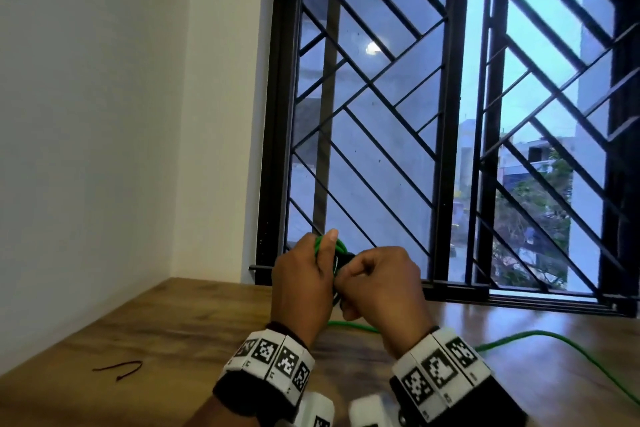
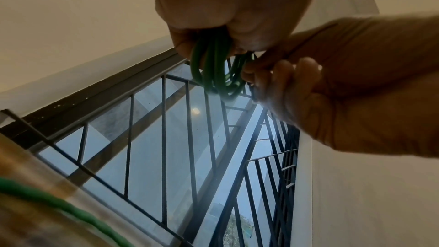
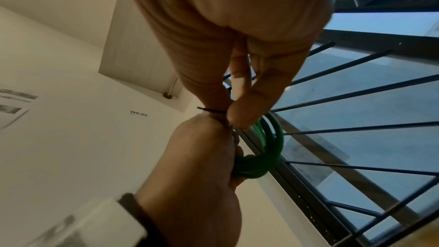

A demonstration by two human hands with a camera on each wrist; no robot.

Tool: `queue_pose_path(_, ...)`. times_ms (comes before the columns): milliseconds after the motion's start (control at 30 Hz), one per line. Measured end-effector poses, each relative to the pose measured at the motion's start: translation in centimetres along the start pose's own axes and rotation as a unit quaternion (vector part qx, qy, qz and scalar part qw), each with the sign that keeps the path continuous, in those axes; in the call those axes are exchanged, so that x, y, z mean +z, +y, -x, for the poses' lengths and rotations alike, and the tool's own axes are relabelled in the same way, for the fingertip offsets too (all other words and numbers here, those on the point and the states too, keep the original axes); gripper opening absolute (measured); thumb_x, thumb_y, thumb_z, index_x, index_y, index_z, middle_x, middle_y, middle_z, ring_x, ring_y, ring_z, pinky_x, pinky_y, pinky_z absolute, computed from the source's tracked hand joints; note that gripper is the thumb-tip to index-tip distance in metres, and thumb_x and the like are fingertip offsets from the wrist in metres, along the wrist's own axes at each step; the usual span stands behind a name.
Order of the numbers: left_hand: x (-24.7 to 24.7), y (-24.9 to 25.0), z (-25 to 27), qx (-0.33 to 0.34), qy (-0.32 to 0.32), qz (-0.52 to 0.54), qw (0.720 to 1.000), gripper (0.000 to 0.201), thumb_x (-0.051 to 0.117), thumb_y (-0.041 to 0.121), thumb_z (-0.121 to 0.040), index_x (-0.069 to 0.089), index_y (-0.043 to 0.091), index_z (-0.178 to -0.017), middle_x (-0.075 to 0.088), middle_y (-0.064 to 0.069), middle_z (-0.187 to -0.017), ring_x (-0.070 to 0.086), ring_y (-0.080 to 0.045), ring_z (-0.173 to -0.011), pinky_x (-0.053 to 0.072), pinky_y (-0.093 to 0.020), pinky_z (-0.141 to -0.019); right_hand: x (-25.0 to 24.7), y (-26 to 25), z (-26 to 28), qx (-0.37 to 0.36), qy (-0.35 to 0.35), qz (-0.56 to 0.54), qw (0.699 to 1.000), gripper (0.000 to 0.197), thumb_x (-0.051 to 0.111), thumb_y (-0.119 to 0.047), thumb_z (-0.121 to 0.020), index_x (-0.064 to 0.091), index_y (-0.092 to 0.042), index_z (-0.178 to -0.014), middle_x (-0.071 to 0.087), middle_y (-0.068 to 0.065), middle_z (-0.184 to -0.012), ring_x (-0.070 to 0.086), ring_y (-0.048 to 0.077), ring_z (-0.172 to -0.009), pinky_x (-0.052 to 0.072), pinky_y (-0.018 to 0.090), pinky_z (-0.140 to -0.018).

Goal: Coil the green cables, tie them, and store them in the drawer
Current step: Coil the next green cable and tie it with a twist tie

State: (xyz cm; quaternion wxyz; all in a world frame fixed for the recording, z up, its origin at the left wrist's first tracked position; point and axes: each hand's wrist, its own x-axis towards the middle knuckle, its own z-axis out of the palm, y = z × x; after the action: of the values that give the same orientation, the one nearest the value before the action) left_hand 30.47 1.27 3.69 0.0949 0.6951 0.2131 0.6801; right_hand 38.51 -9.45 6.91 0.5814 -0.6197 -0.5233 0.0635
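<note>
A small coil of green cable is held up above the wooden table, in front of the window. My left hand grips the coil, fingers curled round its loops. My right hand is pressed against the left one and pinches a thin black tie at the coil between thumb and fingertips. The tie's short end sticks out to the side. No drawer is in view.
A second green cable trails loose over the table to the right and off its right edge. A spare dark tie lies at the table's front left. Barred window behind, white wall on the left.
</note>
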Motion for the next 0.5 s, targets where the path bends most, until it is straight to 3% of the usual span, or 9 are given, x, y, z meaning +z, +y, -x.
queue_pose_path(100,-0.9,0.0,-0.3,0.02,0.026,-0.032,0.999,0.046,0.041,0.051,-0.102,0.049,0.019,-0.07,0.045,0.008,-0.055,0.051,-0.008,-0.054,0.033,-0.017,-0.05,0.2,-0.9,-1.1,0.056,-0.019,-0.019,0.998,0.012,0.077,0.001,-0.081,0.075,0.001,-0.069,0.071,0.014,-0.055,0.068,0.022,-0.046,0.063,0.032,-0.058)
queue_pose_path(167,-1.4,-0.1,-0.4,0.025,0.032,-0.045,0.998,0.043,0.043,0.049,-0.103,0.046,0.022,-0.07,0.043,0.009,-0.054,0.052,-0.006,-0.059,0.035,-0.015,-0.051,0.4,-1.1,-1.6,0.099,-0.031,-0.078,0.992,0.008,0.079,0.004,-0.081,0.074,0.007,-0.075,0.072,0.02,-0.061,0.067,0.025,-0.048,0.064,0.038,-0.062)
queue_pose_path(233,-1.5,-0.2,-0.6,0.027,0.036,-0.048,0.998,0.043,0.044,0.047,-0.104,0.045,0.022,-0.069,0.042,0.008,-0.054,0.052,-0.007,-0.059,0.034,-0.015,-0.051,0.7,-1.1,-1.8,0.129,-0.037,-0.158,0.978,0.008,0.078,0.009,-0.08,0.072,0.012,-0.078,0.071,0.025,-0.065,0.065,0.028,-0.051,0.061,0.035,-0.058)
queue_pose_path(367,-1.4,-0.1,-0.5,0.038,0.036,-0.017,0.998,0.038,0.046,0.042,-0.104,0.047,0.027,-0.07,0.043,0.01,-0.054,0.054,-0.005,-0.058,0.034,-0.011,-0.051,1.8,-0.7,-1.5,0.148,-0.017,-0.304,0.941,0.019,0.081,0.01,-0.08,0.063,0.003,-0.078,0.066,0.023,-0.063,0.065,0.024,-0.05,0.058,0.03,-0.05)
queue_pose_path(500,-1.0,0.2,-0.4,0.047,0.037,0.02,0.998,0.036,0.051,0.033,-0.105,0.042,0.038,-0.07,0.047,0.011,-0.054,0.056,-0.004,-0.057,0.035,-0.009,-0.053,2.2,0.2,-1.4,0.107,0.04,-0.32,0.94,0.028,0.086,0.001,-0.078,0.059,-0.003,-0.077,0.069,0.021,-0.063,0.069,0.024,-0.056,0.056,0.031,-0.05)
